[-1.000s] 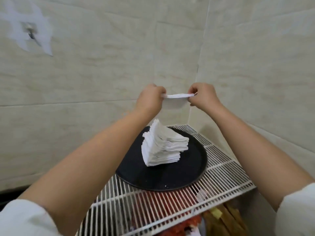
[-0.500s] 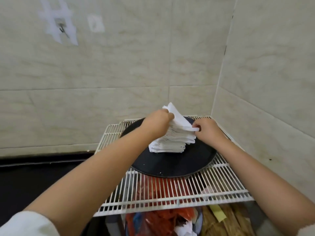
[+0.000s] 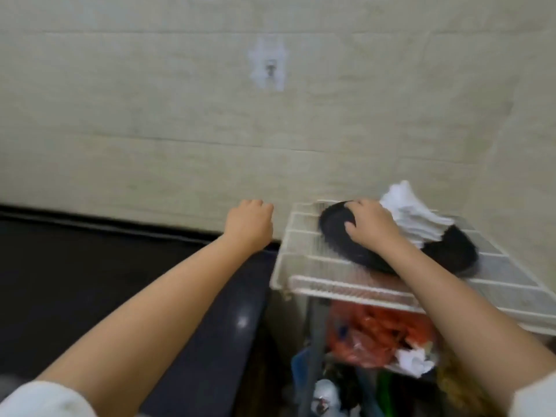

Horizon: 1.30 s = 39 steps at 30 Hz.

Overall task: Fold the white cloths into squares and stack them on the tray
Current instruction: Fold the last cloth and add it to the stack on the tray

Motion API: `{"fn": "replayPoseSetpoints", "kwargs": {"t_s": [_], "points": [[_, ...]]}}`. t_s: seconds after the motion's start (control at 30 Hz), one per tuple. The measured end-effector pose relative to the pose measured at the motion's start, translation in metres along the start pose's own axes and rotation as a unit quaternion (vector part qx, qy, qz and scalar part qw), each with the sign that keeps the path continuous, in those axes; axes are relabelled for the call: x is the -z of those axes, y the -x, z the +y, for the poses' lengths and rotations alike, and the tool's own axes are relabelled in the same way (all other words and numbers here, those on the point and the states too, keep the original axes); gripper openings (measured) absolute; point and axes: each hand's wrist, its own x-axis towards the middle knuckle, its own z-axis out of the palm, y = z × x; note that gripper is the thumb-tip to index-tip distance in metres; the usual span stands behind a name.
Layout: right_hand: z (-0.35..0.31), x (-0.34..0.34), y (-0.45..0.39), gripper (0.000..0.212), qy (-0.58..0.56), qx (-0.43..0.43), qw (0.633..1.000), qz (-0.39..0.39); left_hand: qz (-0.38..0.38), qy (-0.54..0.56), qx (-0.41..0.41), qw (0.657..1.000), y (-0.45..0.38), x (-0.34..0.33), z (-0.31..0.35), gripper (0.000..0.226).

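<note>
Left hand (image 3: 249, 225), loosely clenched and empty, has left the cloth stack (image 3: 416, 216); right hand (image 3: 371, 227) rests flat on the black tray (image 3: 337, 224), latest square placed.

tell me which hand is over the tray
The right hand, resting by the cloth stack on the black tray. The left hand hangs off the rack, over dark floor.

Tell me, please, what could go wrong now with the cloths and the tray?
The stack looks uneven and sits toward the far side of the tray. The right hand rests on the tray beside it, so a nudge might topple the cloths. The tray lies on a wire shelf and may slide if pushed. The left hand is off the shelf, so it could not steady anything quickly.
</note>
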Motion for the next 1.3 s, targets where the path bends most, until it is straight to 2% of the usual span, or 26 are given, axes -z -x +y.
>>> {"fn": "replayPoseSetpoints", "kwargs": {"t_s": [0.13, 0.23, 0.33, 0.6, 0.87, 1.13, 1.3], "points": [[-0.173, -0.006, 0.006, 0.049, -0.072, 0.141, 0.987, -0.015, -0.004, -0.075, 0.133, 0.988, 0.101, 0.019, -0.134, 0.038], [-0.313, -0.014, 0.029, 0.061, -0.087, 0.256, 0.961, -0.061, -0.021, -0.092, 0.263, 0.960, 0.193, 0.032, -0.225, 0.050], [-0.442, -0.019, 0.064, 0.065, -0.096, 0.358, 0.922, -0.112, -0.038, -0.115, 0.376, 0.919, 0.286, 0.046, -0.302, 0.055], [-0.738, -0.036, 0.176, 0.064, -0.120, 0.568, 0.800, -0.152, -0.052, -0.145, 0.600, 0.785, 0.514, 0.089, -0.455, 0.054], [-1.014, -0.037, 0.249, 0.062, -0.128, 0.703, 0.683, -0.150, -0.057, -0.178, 0.736, 0.650, 0.665, 0.137, -0.631, 0.052], [-1.221, -0.024, 0.335, 0.062, -0.137, 0.777, 0.590, -0.170, -0.025, -0.181, 0.803, 0.567, 0.793, 0.180, -0.752, 0.051], [-1.337, -0.042, 0.393, 0.062, -0.113, 0.801, 0.562, -0.174, -0.018, -0.153, 0.832, 0.533, 0.882, 0.177, -0.837, 0.053]]}}
